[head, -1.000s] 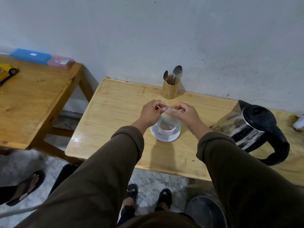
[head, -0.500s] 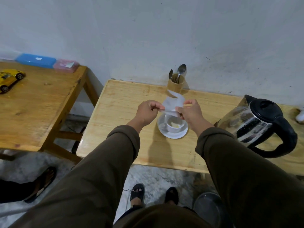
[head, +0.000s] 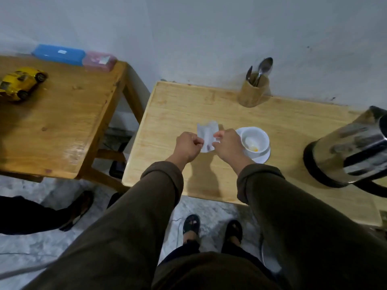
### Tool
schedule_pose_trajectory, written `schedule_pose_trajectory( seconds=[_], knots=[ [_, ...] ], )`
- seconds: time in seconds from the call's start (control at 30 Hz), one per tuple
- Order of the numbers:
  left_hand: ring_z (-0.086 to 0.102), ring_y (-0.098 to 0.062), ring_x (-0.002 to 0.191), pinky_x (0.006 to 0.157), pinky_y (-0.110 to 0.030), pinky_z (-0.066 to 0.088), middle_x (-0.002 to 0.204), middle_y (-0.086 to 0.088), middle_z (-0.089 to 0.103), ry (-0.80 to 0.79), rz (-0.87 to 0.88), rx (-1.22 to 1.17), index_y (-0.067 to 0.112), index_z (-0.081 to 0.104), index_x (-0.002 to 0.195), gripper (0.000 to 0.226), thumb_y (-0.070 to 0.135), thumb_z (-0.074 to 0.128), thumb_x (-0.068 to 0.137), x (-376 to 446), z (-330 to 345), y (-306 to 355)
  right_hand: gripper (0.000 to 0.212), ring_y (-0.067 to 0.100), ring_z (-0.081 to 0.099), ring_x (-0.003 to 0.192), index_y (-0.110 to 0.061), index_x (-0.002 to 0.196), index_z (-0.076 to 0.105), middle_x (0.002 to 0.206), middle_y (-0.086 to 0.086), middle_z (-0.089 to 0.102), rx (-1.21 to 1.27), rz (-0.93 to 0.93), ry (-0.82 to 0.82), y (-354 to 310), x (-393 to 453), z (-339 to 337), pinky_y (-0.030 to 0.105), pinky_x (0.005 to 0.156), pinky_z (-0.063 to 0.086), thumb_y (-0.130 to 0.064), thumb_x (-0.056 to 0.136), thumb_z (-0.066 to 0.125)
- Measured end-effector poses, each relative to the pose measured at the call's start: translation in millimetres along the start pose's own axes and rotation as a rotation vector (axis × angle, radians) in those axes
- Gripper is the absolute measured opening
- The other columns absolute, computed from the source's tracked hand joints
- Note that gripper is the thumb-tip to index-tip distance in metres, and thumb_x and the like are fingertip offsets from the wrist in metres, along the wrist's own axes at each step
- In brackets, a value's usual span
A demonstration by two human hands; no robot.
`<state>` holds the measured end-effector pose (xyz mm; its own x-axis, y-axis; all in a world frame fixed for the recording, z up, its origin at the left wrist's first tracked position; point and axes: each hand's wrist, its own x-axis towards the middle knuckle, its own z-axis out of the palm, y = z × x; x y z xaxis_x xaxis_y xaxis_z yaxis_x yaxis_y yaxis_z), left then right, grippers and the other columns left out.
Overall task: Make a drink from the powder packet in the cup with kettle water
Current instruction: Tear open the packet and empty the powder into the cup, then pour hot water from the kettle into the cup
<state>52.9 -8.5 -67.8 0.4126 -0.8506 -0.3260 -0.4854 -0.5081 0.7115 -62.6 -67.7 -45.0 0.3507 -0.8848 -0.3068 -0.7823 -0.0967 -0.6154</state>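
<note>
Two hands on one little packet here. The left hand (head: 188, 146) and right hand (head: 227, 144) both have a pinched grip on the powder packet (head: 207, 133), left fingers closed on its left edge, right fingers closed on its right edge. The packet is a pale, crumpled sachet with its top torn open and sticking up, held in the air above the table (head: 173, 114), just left of the cup.

The cup (head: 254, 141) is white, sits on a white saucer (head: 262, 159), and has a bit of pale powder with a yellowish patch at the bottom. It's right beside the right hand, not touched by it.

The kettle (head: 349, 151), shiny metal with a black base, stands on the right end of the table, well apart from the cup. At the back by the wall there's a wooden holder (head: 253, 94) with spoons (head: 264, 66) poking out.

Off to the left is a second table (head: 62, 114) with a yellow toy car (head: 22, 82), a blue box (head: 58, 54) and a pink box (head: 99, 60).
</note>
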Motion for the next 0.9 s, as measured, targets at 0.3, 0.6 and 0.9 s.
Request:
schedule_pose_trajectory(
  seconds=[0.3, 0.6, 0.9],
  knots=[
    [0.025, -0.007, 0.052, 0.035, -0.009, 0.027, 0.055, 0.004, 0.026, -0.043, -0.045, 0.007, 0.018, 0.023, 0.050, 0.046, -0.005, 0.050, 0.080, 22.4, 19.3, -10.0, 0.029, 0.031, 0.053, 0.114, -0.003, 0.113, 0.060, 0.123, 0.017, 0.058, -0.352, 0.022, -0.212, 4.8, -0.2, 23.6, 0.033, 0.092, 0.041, -0.008, 0.095, 0.038],
    [0.053, -0.026, 0.116, 0.088, -0.031, 0.044, 0.132, -0.007, 0.050, -0.058, -0.014, 0.358, 0.011, 0.065, 0.118, 0.031, 0.017, 0.054, 0.089, 31.7, 30.9, -25.4, 0.024, 0.030, 0.062, 0.102, -0.003, 0.107, 0.062, 0.115, 0.015, 0.063, -0.511, -0.011, -0.353, 12.1, 6.5, 32.1, 0.035, 0.089, 0.050, -0.008, 0.092, 0.045],
    [0.047, -0.026, 0.124, 0.099, -0.040, 0.043, 0.136, -0.008, 0.047, -0.041, -0.017, 0.365, 0.011, 0.057, 0.123, 0.037, 0.020, 0.051, 0.088, 15.4, 40.9, -8.5, 0.041, 0.027, 0.047, 0.128, -0.010, 0.135, 0.049, 0.141, 0.012, 0.048, -0.294, -0.051, -0.244, -4.5, -1.4, -8.0, 0.030, 0.106, 0.037, -0.016, 0.094, 0.046]
  ],
)
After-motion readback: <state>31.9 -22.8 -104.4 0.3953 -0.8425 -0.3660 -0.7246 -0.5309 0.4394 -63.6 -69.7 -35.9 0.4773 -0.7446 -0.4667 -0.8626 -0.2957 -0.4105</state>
